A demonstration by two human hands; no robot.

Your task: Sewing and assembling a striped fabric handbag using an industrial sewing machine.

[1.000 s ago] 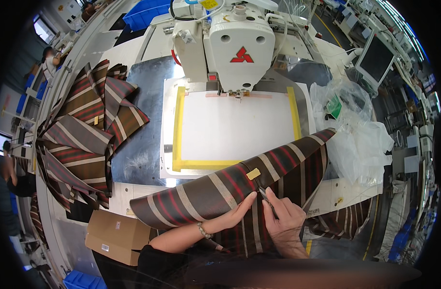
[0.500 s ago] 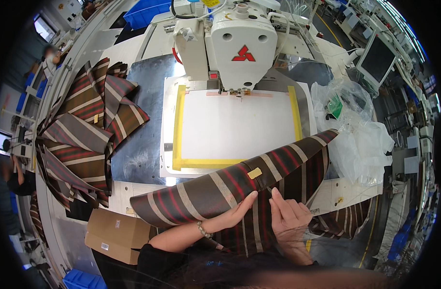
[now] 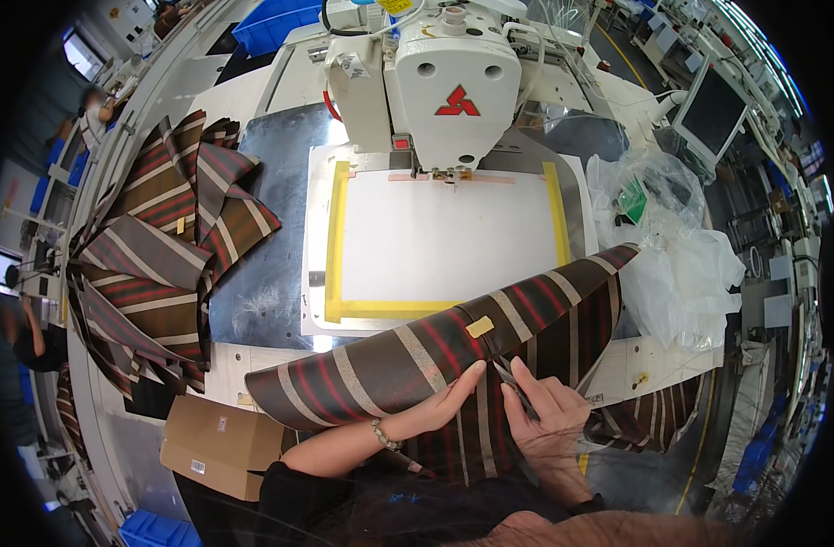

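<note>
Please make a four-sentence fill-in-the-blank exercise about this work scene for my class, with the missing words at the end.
1. The right hand holds a small pointed tool just below a tag coloured ____.
2. The left hand touches cloth patterned with ____.
3. In the picture, a heap of similar cloth lies to the ____ of the sewing machine.
4. The white sheet is edged with sticky yellow ____.

Missing words: yellow; stripes; left; tape.
</note>
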